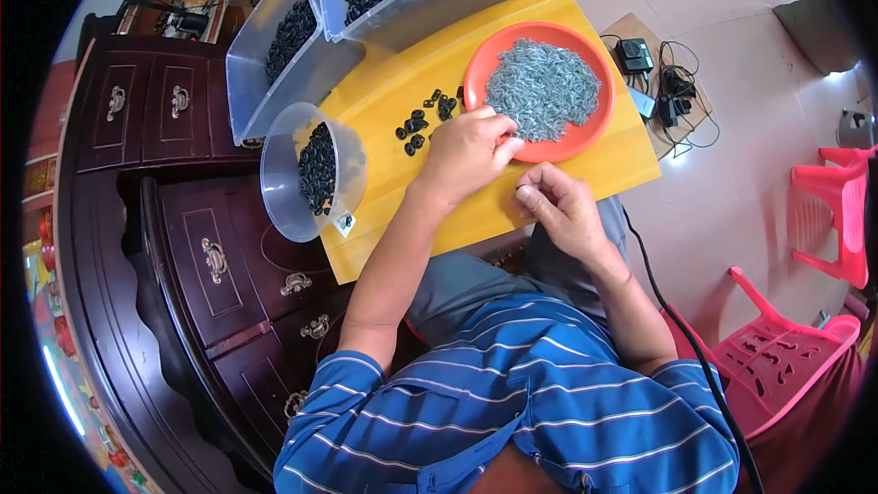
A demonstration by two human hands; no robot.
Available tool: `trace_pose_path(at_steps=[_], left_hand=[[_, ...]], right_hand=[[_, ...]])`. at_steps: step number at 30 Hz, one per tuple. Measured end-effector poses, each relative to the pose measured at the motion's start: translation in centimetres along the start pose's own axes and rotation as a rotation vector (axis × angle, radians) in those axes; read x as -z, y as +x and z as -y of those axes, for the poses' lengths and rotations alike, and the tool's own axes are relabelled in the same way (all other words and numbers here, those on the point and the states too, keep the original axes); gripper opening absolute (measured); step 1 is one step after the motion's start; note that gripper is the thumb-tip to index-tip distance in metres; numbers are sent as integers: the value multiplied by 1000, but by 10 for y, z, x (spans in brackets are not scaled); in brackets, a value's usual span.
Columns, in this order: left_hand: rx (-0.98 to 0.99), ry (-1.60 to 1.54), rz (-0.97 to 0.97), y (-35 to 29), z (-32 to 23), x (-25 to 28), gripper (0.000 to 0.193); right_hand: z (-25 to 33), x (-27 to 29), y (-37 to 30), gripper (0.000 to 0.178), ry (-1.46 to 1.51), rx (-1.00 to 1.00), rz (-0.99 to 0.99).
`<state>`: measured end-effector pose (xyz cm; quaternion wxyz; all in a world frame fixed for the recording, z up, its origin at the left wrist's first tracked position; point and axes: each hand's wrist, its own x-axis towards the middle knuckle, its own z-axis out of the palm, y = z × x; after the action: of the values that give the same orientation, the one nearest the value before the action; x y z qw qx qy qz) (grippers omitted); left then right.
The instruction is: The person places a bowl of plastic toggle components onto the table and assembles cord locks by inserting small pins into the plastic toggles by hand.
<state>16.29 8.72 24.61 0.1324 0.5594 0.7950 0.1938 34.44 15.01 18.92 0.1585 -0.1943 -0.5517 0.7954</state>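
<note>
An orange-red plate (474,60) heaped with small silvery metal pins (544,87) lies on the yellow tabletop. Over its near left rim is my left hand (468,154), thumb and fingers drawn together close to the pins; whatever they pinch is hidden. Just below the plate, above the table's near edge, my right hand (562,210) is closed with thumb against curled fingers. Anything inside it is too small to make out. Several small black plastic parts (416,125) are scattered to the left of my left hand.
A clear round tub (274,174) of black parts stands at the table's left. Two clear bins (251,64) (439,2) with more black parts stand behind it. A dark wooden cabinet (183,220) borders the left. Pink plastic stools (837,210) and a low board with electronics (677,96) are at right.
</note>
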Motion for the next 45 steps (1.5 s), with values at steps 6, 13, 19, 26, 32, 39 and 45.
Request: trace_pose_path(at_steps=[6,13,19,26,32,39,45], left_hand=[[-8,117,-46,9,-6,-5,9],[-52,120,-87,11,-4,-9,9],[-45,98,-125,9,-6,-9,11],[6,110,-64,13,-14,-11,12],[11,107,-81,10,-12,-13,10],[-14,-55,-230,2,-6,-13,9],[26,-124,-254,-4,-8,-14,9]], right_hand=[[3,-1,1,7,-77,-34,20],[1,-1,2,11,-140,-19,-19],[-1,-1,3,12,-123,-22,-28],[-1,-3,2,12,-151,8,-50],[-6,-2,2,13,-188,18,-43],[-2,-5,1,15,-101,-16,-51],[-1,-3,1,18,-26,-104,-27]])
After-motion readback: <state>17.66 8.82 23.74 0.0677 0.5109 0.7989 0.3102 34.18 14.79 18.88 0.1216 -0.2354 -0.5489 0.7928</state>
